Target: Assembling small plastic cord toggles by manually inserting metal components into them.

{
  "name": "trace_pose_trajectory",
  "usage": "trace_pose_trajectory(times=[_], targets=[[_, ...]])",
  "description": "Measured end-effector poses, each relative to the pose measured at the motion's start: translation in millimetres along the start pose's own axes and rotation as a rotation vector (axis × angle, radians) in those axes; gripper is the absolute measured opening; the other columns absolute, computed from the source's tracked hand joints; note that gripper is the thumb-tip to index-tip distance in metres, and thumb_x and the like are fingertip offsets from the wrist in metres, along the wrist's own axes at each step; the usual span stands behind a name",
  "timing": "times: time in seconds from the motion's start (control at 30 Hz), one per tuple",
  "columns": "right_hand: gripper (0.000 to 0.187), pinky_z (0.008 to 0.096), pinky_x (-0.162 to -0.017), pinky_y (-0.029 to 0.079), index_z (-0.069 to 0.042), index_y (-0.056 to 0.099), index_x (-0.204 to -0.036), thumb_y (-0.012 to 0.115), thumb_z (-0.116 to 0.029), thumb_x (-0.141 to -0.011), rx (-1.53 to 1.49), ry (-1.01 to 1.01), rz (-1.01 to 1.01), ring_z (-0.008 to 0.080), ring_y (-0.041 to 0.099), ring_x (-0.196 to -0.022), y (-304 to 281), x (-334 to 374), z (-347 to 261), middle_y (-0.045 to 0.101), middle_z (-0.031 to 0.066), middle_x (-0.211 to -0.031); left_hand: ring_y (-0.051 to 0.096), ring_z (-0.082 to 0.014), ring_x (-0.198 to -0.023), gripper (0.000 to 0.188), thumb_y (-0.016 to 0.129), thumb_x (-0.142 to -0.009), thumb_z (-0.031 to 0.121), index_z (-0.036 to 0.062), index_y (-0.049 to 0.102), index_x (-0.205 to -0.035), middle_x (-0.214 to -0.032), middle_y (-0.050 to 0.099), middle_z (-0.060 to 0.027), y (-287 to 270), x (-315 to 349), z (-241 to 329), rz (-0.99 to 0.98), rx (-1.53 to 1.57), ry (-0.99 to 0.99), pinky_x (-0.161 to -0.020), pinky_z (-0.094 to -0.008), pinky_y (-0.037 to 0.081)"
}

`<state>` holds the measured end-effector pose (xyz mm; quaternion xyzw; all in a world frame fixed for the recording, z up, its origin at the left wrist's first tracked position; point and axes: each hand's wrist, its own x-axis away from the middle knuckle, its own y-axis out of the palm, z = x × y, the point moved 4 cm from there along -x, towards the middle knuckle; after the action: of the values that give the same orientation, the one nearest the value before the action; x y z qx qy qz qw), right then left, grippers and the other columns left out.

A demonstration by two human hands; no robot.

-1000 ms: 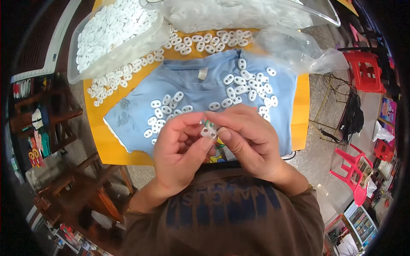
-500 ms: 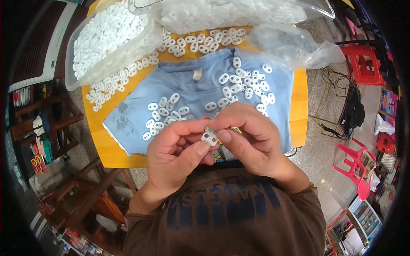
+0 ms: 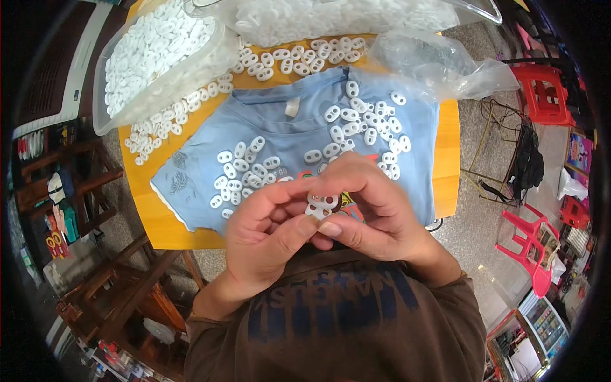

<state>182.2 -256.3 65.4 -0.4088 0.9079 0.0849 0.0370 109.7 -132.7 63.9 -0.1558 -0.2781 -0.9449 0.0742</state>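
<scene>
Close to my chest, my left hand (image 3: 267, 219) and my right hand (image 3: 375, 210) are both closed on a small white plastic piece (image 3: 323, 202) with round holes. The index fingers lie along its top and both thumbs press at its lower edge. It looks like two parts one above the other, though whether they are joined I cannot tell. Beneath my hands a light blue T-shirt (image 3: 210, 184) is spread on the table. A loose group of white two-hole oval pieces (image 3: 272, 162) lies on its left side, and a denser heap of similar pieces (image 3: 370, 136) lies on the right.
A yellow table (image 3: 449, 159) carries a translucent tub (image 3: 100, 108) full of white pieces at far left and another clear container (image 3: 487, 11) at the back. More ovals (image 3: 301, 68) line the space before them. A crumpled clear bag (image 3: 426, 63) sits at far right; red stools (image 3: 541, 95) stand beyond.
My right thumb has slid down and left to the piece's lower edge. The white piece has turned in my fingers and shows more of its holes. My left hand has shifted slightly right.
</scene>
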Motion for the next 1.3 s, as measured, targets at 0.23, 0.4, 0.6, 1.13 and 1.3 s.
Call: trace_pose_trajectory(times=[0.23, 0.4, 0.6, 1.13, 1.3], targets=[[0.031, 0.0339, -0.07, 0.041, -0.002, 0.048, -0.109, 0.06, -0.01, -0.081, 0.13, -0.233, 0.009, 0.0249, 0.049, -0.079, 1.6, 0.3, -3.9, 0.052, 0.0101, -0.092, 0.058, -0.0126, -0.08, 0.037, 0.059, -0.084, 0.005, -0.0057, 0.048, -0.117, -0.098, 0.059, -0.0104, -2.8, 4.5, -2.8, -0.079, -0.159, 0.176, -0.072, -0.0228, 0.046], [0.034, 0.037, -0.072, 0.041, -0.002, 0.046, -0.111, 0.06, -0.013, -0.082, 0.187, -0.238, 0.009, 0.0283, 0.051, -0.083, 3.4, 4.8, -5.3, 0.053, 0.0122, -0.097, 0.054, -0.0086, -0.075, 0.034, 0.063, -0.081, 0.006, -0.0039, 0.052, -0.112, -0.089, 0.057, -0.0059, -4.8, 3.5, -7.8, -0.09, -0.222, 0.24, -0.066, -0.0206, 0.042], [0.033, 0.0377, -0.068, 0.041, 0.0, 0.044, -0.111, 0.049, -0.023, -0.089, 0.303, -0.331, 0.071, 0.029, 0.051, -0.076, 7.9, 9.8, 1.1, 0.053, 0.0142, -0.096, 0.05, -0.0075, -0.074, 0.027, 0.065, -0.08, 0.008, -0.0009, 0.054, -0.103, -0.087, 0.055, -0.0035, 1.2, 3.1, -17.8, -0.021, -0.184, 0.32, -0.063, -0.0203, 0.039], [0.024, 0.0357, -0.063, 0.04, 0.002, 0.047, -0.104, 0.044, -0.017, -0.09, 0.089, -0.402, 0.281, 0.0239, 0.049, -0.07, 17.1, 19.5, 18.6, 0.055, 0.0131, -0.09, 0.052, -0.0096, -0.075, 0.021, 0.062, -0.08, 0.001, 0.0006, 0.053, -0.099, -0.087, 0.056, -0.0057, 6.9, 8.1, -21.3, 0.023, -0.256, 0.454, -0.068, -0.0226, 0.042], [0.019, 0.0356, -0.062, 0.04, 0.001, 0.047, -0.103, 0.045, -0.012, -0.088, 0.038, -0.439, 0.304, 0.0231, 0.049, -0.069, 20.2, 18.2, 23.4, 0.056, 0.0127, -0.091, 0.054, -0.0107, -0.077, 0.022, 0.061, -0.08, 0.0, 0.0004, 0.053, -0.1, -0.091, 0.057, -0.0076, 7.4, 9.6, -20.5, 0.036, -0.281, 0.442, -0.069, -0.0233, 0.043]])
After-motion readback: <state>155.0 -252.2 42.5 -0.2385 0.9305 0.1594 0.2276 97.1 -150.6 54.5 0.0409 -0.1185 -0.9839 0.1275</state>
